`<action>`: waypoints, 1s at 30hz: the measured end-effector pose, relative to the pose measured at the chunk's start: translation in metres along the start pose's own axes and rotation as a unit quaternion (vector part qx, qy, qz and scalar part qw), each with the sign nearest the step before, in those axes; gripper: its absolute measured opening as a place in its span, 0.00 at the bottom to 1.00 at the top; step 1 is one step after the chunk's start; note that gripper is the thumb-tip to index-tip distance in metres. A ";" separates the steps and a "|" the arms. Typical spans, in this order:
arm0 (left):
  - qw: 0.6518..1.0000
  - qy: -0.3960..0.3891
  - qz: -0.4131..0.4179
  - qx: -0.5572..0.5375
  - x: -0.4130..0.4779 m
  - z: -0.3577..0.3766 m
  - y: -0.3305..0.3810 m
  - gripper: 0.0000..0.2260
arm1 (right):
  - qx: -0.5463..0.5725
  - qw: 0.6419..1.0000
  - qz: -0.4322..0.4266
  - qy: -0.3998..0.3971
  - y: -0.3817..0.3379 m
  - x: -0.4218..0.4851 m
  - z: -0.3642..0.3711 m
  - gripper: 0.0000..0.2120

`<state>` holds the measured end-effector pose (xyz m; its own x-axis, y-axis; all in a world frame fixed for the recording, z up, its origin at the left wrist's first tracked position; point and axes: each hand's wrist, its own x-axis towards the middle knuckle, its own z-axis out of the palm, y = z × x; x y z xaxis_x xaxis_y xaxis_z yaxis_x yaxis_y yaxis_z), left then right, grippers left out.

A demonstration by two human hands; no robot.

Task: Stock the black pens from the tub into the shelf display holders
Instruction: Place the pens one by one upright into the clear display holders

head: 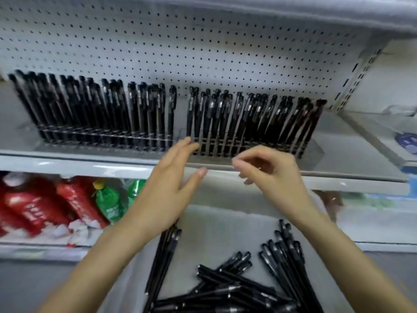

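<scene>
1. Nearest me, the tub (pixel 203 222) holds loose black pens (pixel 225 288), with plenty left to stock.
2. My left hand (pixel 171 184) rests straight-fingered against the right holder (pixel 225 147). My right hand (pixel 270 175) is loosely curled and empty.
3. Risk: a nudge could topple the leaning stocked pens (pixel 248 114).
4. Open room: a gap between the holders, with the shelf edge (pixel 327 179) just under my hands.

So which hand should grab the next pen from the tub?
Right, probably. The right hand hangs loosely curled, apparently empty, above the loose pens in the tub; the left hand has straight fingers on the display holder.
</scene>
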<state>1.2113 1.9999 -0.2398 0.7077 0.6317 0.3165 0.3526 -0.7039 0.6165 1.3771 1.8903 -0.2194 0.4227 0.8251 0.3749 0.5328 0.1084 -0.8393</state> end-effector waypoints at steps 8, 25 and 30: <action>0.972 -0.025 -0.179 -0.153 -0.059 -0.008 -0.051 0.25 | -0.240 0.918 0.090 -0.302 0.037 -0.025 0.104 0.14; 0.949 0.001 -0.211 -0.236 -0.070 -0.001 -0.049 0.19 | -0.024 0.968 0.202 -0.149 0.042 -0.057 0.129 0.12; 0.975 0.026 -0.184 -0.118 -0.063 -0.011 -0.043 0.19 | 0.150 0.934 0.294 -0.136 0.017 -0.047 0.116 0.10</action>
<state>1.1451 1.9937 -0.2784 0.5259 0.8473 0.0747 0.4215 -0.3359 0.8424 1.2809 1.9173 -0.2970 0.3537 0.8970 -0.2652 0.0200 -0.2907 -0.9566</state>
